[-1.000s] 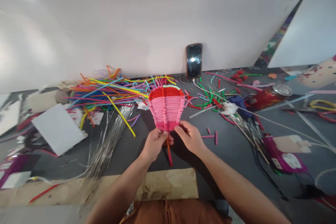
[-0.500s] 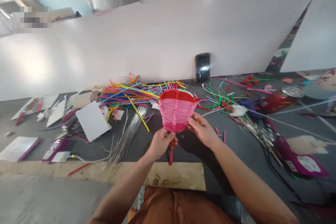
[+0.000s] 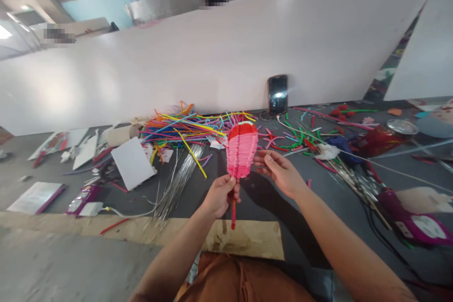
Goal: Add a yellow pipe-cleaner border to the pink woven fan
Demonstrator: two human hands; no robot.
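Red can (image 3: 377, 140), contents hidden, sits right of the pink paddle (image 3: 243, 150).

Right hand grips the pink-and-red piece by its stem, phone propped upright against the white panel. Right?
Wrong hand: the head view shows the left hand gripping the pink-and-red piece by its stem. The phone is indeed propped upright against the white panel.

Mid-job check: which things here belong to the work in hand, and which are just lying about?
Belongs to the job:
pink-and-red fuzzy piece, held in the left hand
probably the loose coloured stems and silver wires

Seemingly just lying about:
phone
red can
white card
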